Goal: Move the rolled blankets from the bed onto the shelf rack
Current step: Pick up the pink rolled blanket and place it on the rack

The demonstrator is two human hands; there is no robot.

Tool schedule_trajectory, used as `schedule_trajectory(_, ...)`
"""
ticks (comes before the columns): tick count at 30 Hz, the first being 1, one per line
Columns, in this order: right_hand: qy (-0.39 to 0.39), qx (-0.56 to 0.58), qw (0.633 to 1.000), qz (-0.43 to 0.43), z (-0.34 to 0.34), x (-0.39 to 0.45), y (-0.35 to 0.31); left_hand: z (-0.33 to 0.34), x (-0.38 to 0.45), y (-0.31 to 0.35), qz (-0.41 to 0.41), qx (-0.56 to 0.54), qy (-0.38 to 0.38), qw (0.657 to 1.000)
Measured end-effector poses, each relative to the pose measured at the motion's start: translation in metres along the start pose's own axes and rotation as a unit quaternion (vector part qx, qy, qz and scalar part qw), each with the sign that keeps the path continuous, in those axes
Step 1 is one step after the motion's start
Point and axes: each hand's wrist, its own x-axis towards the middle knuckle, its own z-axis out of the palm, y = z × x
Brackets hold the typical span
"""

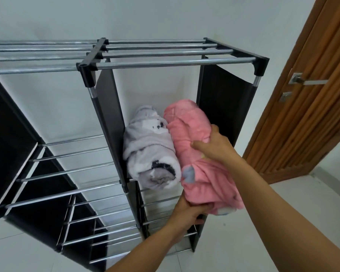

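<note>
You are seating the pink rolled blanket (192,152) in the shelf rack's (177,62) right compartment, touching the grey rolled blanket (151,150) already there. Your right hand (214,144) grips its top and your left hand (188,211) cups its overhanging front end. Next, push it back onto the rails.

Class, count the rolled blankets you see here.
2. The grey blanket lies on the rack's right-hand shelf; the pink blanket beside it, touching, held by both hands.
</note>
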Motion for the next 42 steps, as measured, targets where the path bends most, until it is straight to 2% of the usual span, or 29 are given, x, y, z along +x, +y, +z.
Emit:
schedule_trajectory(7,0.064,0.056,0.996,-0.039,-0.008,0.005,-0.014,0.019,0.008,0.018,0.067,-0.061,0.052,0.995)
schedule_trajectory(11,0.103,0.079,0.990,-0.054,-0.011,0.023,-0.032,0.018,0.011,0.026,0.067,-0.127,0.075,0.987)
schedule_trajectory(13,0.084,0.064,0.993,-0.042,-0.004,0.031,-0.035,0.016,0.009,0.027,0.050,-0.122,0.081,0.988)
schedule_trajectory(18,-0.008,-0.077,0.997,0.015,0.013,0.041,-0.019,0.011,0.007,0.029,0.041,-0.113,0.058,0.991)
schedule_trajectory(22,-0.009,-0.079,0.997,0.002,0.008,0.032,-0.009,0.010,0.008,0.030,0.016,-0.096,0.052,0.994)
schedule_trajectory(24,0.014,-0.067,0.997,-0.028,0.005,0.012,-0.005,0.010,0.010,0.023,0.029,-0.087,0.081,0.992)
schedule_trajectory(27,0.045,-0.040,0.995,-0.081,0.002,-0.039,0.013,0.015,0.011,0.005,0.067,-0.061,0.163,0.982)
schedule_trajectory(29,0.072,-0.010,0.993,-0.094,-0.001,-0.079,0.037,0.022,0.008,-0.011,0.036,-0.051,0.181,0.981)
schedule_trajectory(30,0.085,0.009,0.994,-0.075,-0.001,-0.098,0.052,0.027,0.008,-0.021,0.003,-0.030,0.169,0.985)
schedule_trajectory(32,0.102,0.051,0.993,0.008,0.001,-0.134,0.088,0.037,0.011,-0.040,-0.085,0.048,0.092,0.991)
schedule_trajectory(35,0.130,0.089,0.978,0.138,0.003,-0.192,0.143,0.065,0.014,-0.055,-0.182,0.183,-0.039,0.965)
schedule_trajectory(39,0.186,0.131,0.935,0.273,0.000,-0.296,0.208,0.140,-0.011,-0.073,-0.164,0.334,-0.180,0.911)
schedule_trajectory(42,0.214,0.159,0.897,0.353,0.003,-0.399,0.245,0.212,-0.060,-0.108,-0.105,0.427,-0.313,0.842)
